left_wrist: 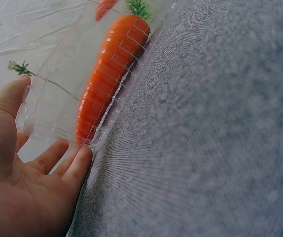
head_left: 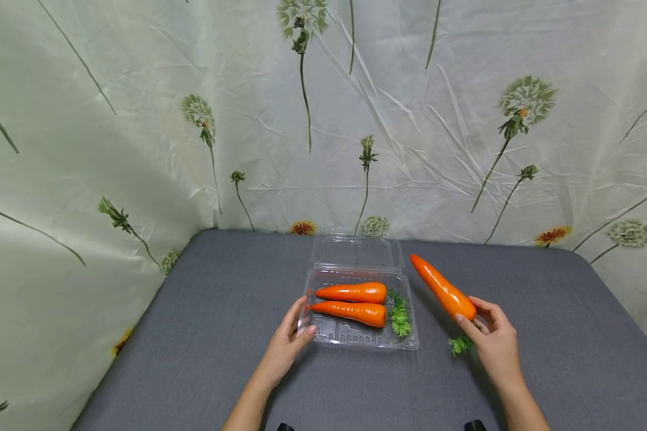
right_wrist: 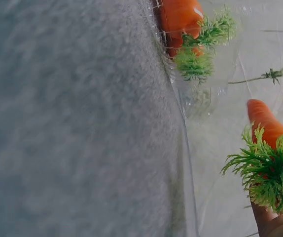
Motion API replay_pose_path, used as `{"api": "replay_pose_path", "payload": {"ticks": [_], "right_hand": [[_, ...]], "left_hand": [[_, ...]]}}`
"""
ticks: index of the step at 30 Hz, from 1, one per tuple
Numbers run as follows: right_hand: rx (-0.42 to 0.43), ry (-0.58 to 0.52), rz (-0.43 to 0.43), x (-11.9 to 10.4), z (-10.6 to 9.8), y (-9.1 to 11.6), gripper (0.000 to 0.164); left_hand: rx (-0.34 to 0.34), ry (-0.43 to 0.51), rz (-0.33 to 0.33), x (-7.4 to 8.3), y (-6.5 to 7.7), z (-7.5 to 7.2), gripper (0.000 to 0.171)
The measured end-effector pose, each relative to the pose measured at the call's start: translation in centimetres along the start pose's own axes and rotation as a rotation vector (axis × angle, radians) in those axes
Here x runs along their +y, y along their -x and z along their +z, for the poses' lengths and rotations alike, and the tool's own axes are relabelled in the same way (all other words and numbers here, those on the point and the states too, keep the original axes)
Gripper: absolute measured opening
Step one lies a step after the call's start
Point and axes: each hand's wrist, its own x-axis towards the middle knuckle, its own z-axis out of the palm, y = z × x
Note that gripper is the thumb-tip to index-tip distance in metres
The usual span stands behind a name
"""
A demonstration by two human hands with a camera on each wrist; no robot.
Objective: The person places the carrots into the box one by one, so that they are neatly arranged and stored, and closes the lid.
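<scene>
A clear plastic clamshell container (head_left: pixel 356 341) lies on the table with its lid (head_left: pixel 358 251) folded back. Two orange carrots, an upper one (head_left: pixel 356 292) and a lower one (head_left: pixel 350 312), lie side by side in it, tips to the left and green leafy tops (head_left: pixel 399 320) to the right. My left hand (head_left: pixel 286 347) grips the container's left side, thumb at the rim and fingers along the wall (left_wrist: pixel 57 131). Right of the container, my right hand (head_left: pixel 493 341) holds a third carrot (head_left: pixel 442 287) by its thick end, tip pointing up and left. Its leafy top (right_wrist: pixel 267 170) hangs below the hand.
The grey table (head_left: pixel 221 287) reaches back to a pale curtain (head_left: pixel 410 120) printed with dandelions, which also hangs along the left side. Two small black objects, one left (head_left: pixel 286 427) and one right (head_left: pixel 474 425), show at the bottom edge of the head view.
</scene>
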Motion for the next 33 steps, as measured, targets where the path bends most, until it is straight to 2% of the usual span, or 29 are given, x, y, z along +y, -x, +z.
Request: {"api": "replay_pose_path", "payload": {"ticks": [4,7,8,11,14,15,18,25,33], "right_hand": [[0.031,-0.045,-0.008,-0.6,0.4,-0.3,0.045],[0.043,-0.080,-0.024,-1.1,0.7,-0.6,0.044],[0.041,-0.116,-0.058,-0.9,0.9,-0.7,0.044],[0.052,-0.151,-0.090,-1.5,1.4,-0.9,0.044],[0.060,-0.226,-0.111,-2.3,2.1,-1.2,0.044],[0.069,-0.224,-0.093,-3.0,2.4,-1.2,0.043],[0.058,-0.300,-0.104,-3.9,3.2,-1.3,0.043],[0.009,-0.386,-0.161,-5.3,5.0,-1.5,0.042],[-0.061,-0.466,-0.164,-6.3,7.2,-1.4,0.042]], "left_hand": [[0.000,-0.012,-0.011,0.7,0.1,0.1,0.062],[0.002,-0.011,-0.013,0.7,0.1,0.1,0.062],[0.002,-0.009,-0.012,0.7,0.1,0.1,0.062],[0.001,-0.003,-0.014,0.6,0.1,0.1,0.062],[-0.001,-0.002,-0.016,0.7,0.1,0.1,0.063],[-0.001,-0.002,-0.018,0.7,0.1,0.1,0.063],[-0.002,-0.003,-0.023,0.6,0.0,0.1,0.063],[-0.002,-0.006,-0.022,0.5,0.0,0.1,0.063],[-0.002,0.005,-0.026,0.5,0.0,0.1,0.063]]}}
